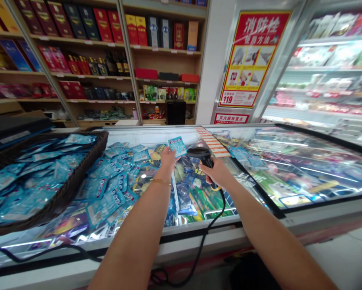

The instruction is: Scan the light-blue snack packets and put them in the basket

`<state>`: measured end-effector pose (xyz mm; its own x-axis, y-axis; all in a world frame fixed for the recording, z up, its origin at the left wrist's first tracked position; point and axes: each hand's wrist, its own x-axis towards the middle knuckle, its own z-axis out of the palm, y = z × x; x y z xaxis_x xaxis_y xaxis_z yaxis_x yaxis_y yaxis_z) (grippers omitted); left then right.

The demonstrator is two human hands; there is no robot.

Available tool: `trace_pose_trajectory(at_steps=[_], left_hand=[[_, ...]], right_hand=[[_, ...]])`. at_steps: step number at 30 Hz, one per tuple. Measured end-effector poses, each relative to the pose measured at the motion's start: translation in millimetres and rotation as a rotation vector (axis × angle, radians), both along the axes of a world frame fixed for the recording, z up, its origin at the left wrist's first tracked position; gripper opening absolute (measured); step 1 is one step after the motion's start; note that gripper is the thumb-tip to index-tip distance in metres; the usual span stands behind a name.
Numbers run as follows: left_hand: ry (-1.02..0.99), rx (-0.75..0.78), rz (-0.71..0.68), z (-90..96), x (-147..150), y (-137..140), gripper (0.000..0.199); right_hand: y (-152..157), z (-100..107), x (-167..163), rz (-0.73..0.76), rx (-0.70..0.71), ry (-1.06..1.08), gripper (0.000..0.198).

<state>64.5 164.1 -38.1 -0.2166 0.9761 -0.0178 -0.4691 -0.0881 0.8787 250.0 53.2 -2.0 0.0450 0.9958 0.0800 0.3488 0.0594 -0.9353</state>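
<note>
My left hand (168, 158) grips a small blue packet (177, 146) by its lower left edge, above the glass lid of a chest freezer. In my right hand (215, 172) is a black handheld barcode scanner (200, 152), its head close to the packet's right side and its cord hanging down in front. Many like blue packets (108, 193) lie loose on the glass to the left of my left hand. More fill a dark wicker basket (69, 189) at the far left. A few packets (249, 158) also lie to the right of the scanner.
The freezer's front edge (205, 245) runs across below my arms, with the scanner's black cable (203, 237) draped over it. Shelves of boxed bottles (165, 58) stand behind. A red fire-hydrant poster (255, 58) hangs on the wall, beside a lit display cooler (329, 76).
</note>
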Motion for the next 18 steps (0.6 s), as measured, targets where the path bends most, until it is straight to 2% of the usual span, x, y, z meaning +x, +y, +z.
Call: trace_pose_trajectory(at_steps=[11,18], left_hand=[[0.027,-0.016,-0.030,-1.7,1,-1,0.021],[0.088,-0.042,-0.051,1.0,6,-15,0.024]], right_hand=[[-8,2,0,-0.015,-0.038,-0.076,0.018],[-10,2,3,-0.020,-0.098,0.063,0.026]])
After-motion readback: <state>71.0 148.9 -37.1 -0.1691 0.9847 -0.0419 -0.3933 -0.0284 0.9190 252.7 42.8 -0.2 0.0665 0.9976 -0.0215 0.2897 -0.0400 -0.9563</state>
